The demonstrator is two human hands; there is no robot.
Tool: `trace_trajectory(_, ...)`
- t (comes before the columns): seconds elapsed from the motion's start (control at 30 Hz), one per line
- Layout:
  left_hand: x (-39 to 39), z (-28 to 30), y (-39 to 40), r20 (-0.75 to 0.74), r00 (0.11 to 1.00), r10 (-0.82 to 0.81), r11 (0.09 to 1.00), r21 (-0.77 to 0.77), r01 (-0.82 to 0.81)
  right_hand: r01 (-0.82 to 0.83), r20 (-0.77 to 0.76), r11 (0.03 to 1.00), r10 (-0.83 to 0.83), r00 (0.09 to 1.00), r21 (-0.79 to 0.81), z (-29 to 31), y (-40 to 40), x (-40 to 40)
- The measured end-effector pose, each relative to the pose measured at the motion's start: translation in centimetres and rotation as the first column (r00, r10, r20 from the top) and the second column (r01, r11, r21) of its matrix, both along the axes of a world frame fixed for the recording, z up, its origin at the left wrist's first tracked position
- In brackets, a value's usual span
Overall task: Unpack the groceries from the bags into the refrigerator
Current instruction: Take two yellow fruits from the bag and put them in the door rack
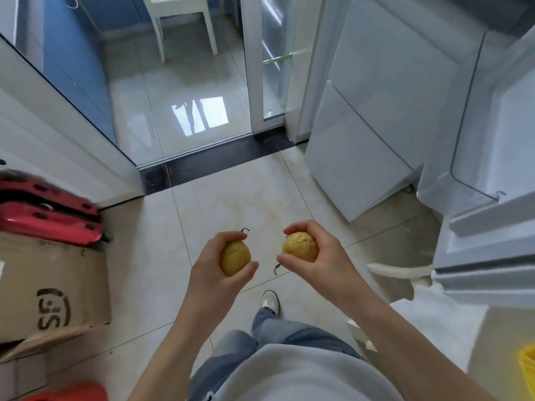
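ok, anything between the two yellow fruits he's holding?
No object. In the head view the left fruit in the left hand and right fruit in the right hand are apart; only floor tile shows through the gap.

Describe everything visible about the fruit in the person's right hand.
The fruit in the right hand is round and yellow, its skin wrinkled and rough. A thin dark curled stem hangs below it. The right hand curls fingers over its top and thumb beneath, holding it above the tiled floor, apart from the other fruit.
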State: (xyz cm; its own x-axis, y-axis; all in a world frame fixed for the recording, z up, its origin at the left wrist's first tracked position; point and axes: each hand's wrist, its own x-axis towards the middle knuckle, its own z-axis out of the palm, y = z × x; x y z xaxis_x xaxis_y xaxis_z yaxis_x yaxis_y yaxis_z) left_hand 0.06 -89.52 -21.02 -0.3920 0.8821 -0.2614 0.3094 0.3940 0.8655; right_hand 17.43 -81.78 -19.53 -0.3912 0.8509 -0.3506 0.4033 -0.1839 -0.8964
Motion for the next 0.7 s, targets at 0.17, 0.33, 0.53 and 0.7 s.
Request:
trace_trajectory(0.17, -2.4, 0.1, 7.4, -0.034, 0.996, -0.083, 0.996, 0.021, 0.083, 0.090, 0.053, 0.992, -0.094, 0.994, 0.085, 0.8, 5.9, -1.5)
trace_trajectory(0.33, -3.9, 0.7, 15.7, -0.058, 0.968, -0.245, 0.965, 0.075, 0.249, 0.222, 0.081, 0.964, -0.235, 0.969, 0.146, 2.0, 10.6, -2.1)
trace_trajectory(0.53, -4.7, 2.1, 26.3, 0.055, 0.881, -0.470, 0.877, 0.144, 0.459, 0.425, 0.052, 0.878, -0.446, 0.894, 0.220, 4.2, 16.2, -3.2)
trace_trajectory(0.7, -4.8, 4.5, 34.7, 0.002, 0.756, -0.655, 0.738, 0.219, 0.638, 0.570, 0.088, 0.714, -0.652, 0.753, 0.405, 6.2, 20.9, -4.0)
